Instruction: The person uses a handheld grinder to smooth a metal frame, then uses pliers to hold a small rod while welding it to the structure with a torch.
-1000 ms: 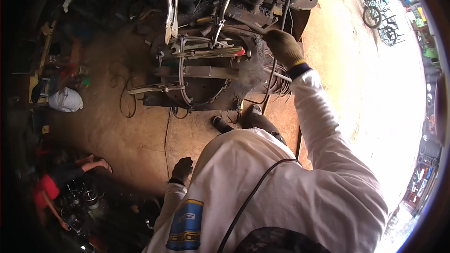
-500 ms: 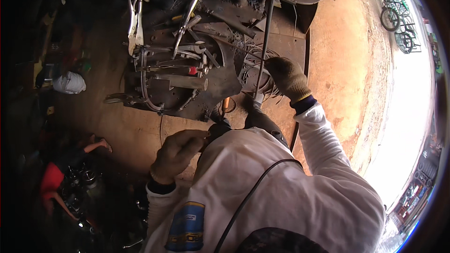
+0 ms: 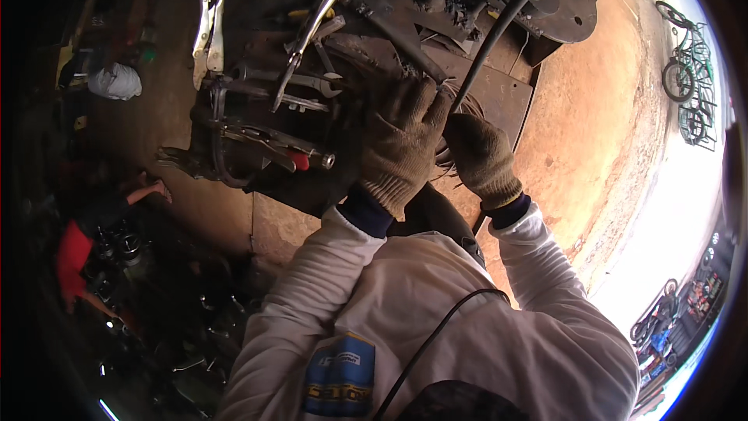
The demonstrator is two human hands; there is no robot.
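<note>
Both my hands wear brown knit gloves and meet over the workbench's near right side. My left hand (image 3: 405,136) is closed, its fingers curled away from me, and what it grips is hidden. Close beside it my right hand (image 3: 479,152) is also closed, its contents out of sight. A thick black cable (image 3: 492,37) with a ribbed sleeve comes down from the upper right and passes behind or between the hands; I cannot tell whether either grips it. Just beyond my left hand lies a dark metal bar (image 3: 401,40). A coil of thin wire or cable (image 3: 467,105) shows partly behind the gloves.
On the bench lie locking pliers (image 3: 209,27), a long bright-handled clamp (image 3: 323,12), an open-end wrench (image 3: 323,86) and a red-marked tool (image 3: 298,159). A round steel plate (image 3: 569,23) stands far right. A person in red (image 3: 74,257) works low at left. Bicycles (image 3: 686,78) stand outside.
My left hand has moved from beside my body up and right, next to my right hand. The thin rod seen at my right hand is now hidden. The view has shifted, and the cable slants more.
</note>
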